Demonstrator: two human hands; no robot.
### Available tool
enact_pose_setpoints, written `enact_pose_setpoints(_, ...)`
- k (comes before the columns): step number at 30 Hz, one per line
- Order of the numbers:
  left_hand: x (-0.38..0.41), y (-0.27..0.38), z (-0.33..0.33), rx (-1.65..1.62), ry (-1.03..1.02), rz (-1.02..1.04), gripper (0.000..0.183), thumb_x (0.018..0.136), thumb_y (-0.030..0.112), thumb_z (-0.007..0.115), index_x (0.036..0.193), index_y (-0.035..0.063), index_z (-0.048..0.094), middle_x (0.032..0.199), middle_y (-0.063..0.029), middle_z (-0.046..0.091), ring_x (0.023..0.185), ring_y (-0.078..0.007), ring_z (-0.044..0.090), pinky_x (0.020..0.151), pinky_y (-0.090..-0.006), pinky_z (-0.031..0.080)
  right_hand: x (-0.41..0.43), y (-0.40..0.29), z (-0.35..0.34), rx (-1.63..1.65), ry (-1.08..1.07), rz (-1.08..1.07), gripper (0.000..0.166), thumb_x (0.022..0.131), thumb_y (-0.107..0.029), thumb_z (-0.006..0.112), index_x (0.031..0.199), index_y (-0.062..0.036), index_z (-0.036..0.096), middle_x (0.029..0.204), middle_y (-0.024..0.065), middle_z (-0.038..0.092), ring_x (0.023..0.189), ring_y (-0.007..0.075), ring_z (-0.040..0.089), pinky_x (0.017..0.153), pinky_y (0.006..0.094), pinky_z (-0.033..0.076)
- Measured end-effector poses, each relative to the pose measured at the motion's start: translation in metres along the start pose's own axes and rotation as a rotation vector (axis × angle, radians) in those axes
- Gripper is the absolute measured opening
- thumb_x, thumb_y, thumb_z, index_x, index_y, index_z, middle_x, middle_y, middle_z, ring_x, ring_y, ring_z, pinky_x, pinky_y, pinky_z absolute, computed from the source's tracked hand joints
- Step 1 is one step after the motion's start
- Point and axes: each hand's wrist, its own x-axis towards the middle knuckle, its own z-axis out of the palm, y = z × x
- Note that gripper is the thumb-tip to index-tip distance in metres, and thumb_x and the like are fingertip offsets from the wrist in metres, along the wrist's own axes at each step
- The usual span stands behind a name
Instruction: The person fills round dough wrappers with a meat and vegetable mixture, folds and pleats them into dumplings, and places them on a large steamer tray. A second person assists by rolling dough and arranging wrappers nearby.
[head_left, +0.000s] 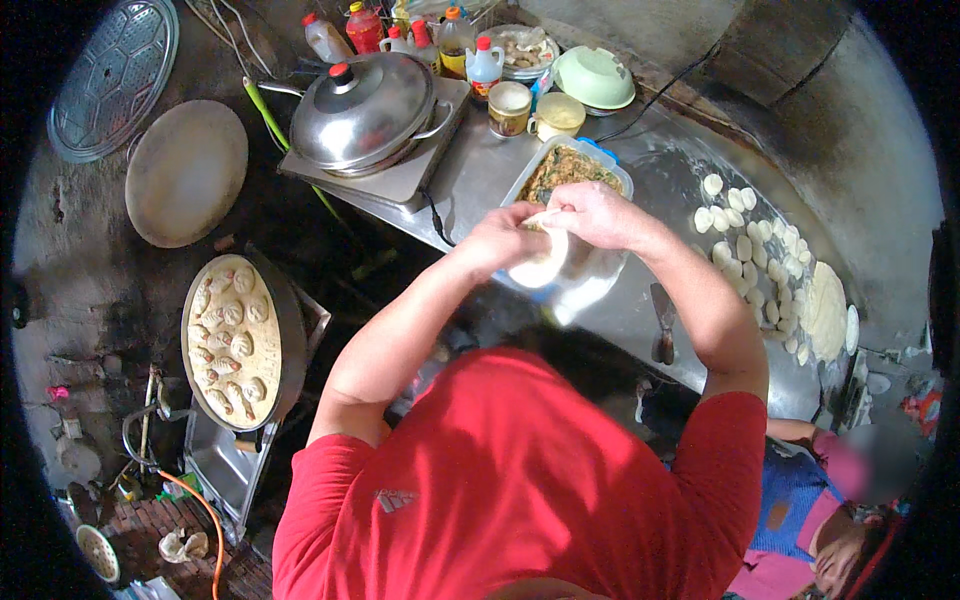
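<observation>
A round white dough wrapper (546, 259) hangs from my two hands above the metal counter. My left hand (501, 238) supports it from the left side. At its upper edge, the fingers of my right hand (598, 214) pinch the dough. Whether filling lies inside the wrapper is hidden by my fingers. Just beyond my hands stands a clear plastic container (628, 180) of chopped filling (564, 166) with green bits in it. My right wrist passes over the container's near right corner.
Several dough pieces (757, 255) and a larger dough sheet (825, 311) lie on the floured right counter, near a scraper (663, 330). A lidded wok (364, 112) sits on a cooktop at left. Shaped buns fill a round steamer (292, 352). Another person (795, 495) is at lower right.
</observation>
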Motion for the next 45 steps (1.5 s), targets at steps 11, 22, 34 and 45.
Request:
enact_pose_setpoints(11, -0.003, -0.019, 0.003, -0.170, -0.053, -0.026, 0.037, 0.094, 0.010, 0.050, 0.128, -0.0031, 0.048, 0.106, -0.0101, 0.062, 0.091, -0.0179, 0.062, 0.080, -0.0303, 0.050, -0.010, -0.005, 0.009, -0.143, 0.065, 0.003, 0.019, 0.082, -0.022, 0.063, 0.082, -0.0041, 0.056, 0.074, 0.0156, 0.058, 0.073, 0.0339, 0.060, 0.064, 0.0421, 0.048)
enact_pose_setpoints(22, -0.003, -0.008, 0.001, -0.061, 0.152, 0.081, 0.020, 0.090, 0.007, 0.055, 0.107, -0.0031, 0.058, 0.093, -0.0063, 0.064, 0.082, -0.0134, 0.060, 0.076, -0.0261, 0.049, -0.002, -0.003, 0.012, -0.196, 0.103, 0.011, 0.023, 0.082, -0.024, 0.066, 0.079, -0.0030, 0.056, 0.071, 0.0134, 0.058, 0.068, 0.0262, 0.060, 0.061, 0.0376, 0.047)
enact_pose_setpoints(34, -0.010, 0.008, 0.004, -0.674, 0.095, -0.008, 0.026, 0.091, 0.012, 0.052, 0.115, 0.0021, 0.056, 0.102, -0.0070, 0.064, 0.093, -0.0169, 0.061, 0.078, -0.0321, 0.049, 0.005, -0.021, -0.001, -0.196, 0.087, 0.021, 0.027, 0.085, -0.029, 0.061, 0.085, -0.0020, 0.057, 0.081, 0.0180, 0.063, 0.077, 0.0351, 0.063, 0.065, 0.0429, 0.047)
enact_pose_setpoints(45, 0.005, -0.006, -0.003, -0.229, 0.035, -0.016, 0.030, 0.092, 0.007, 0.047, 0.121, -0.0020, 0.052, 0.110, -0.0131, 0.062, 0.094, -0.0207, 0.063, 0.084, -0.0330, 0.051, 0.003, -0.020, 0.005, -0.284, 0.113, -0.048, 0.023, 0.074, -0.020, 0.068, 0.084, -0.0043, 0.053, 0.079, 0.0160, 0.059, 0.077, 0.0341, 0.061, 0.068, 0.0431, 0.048)
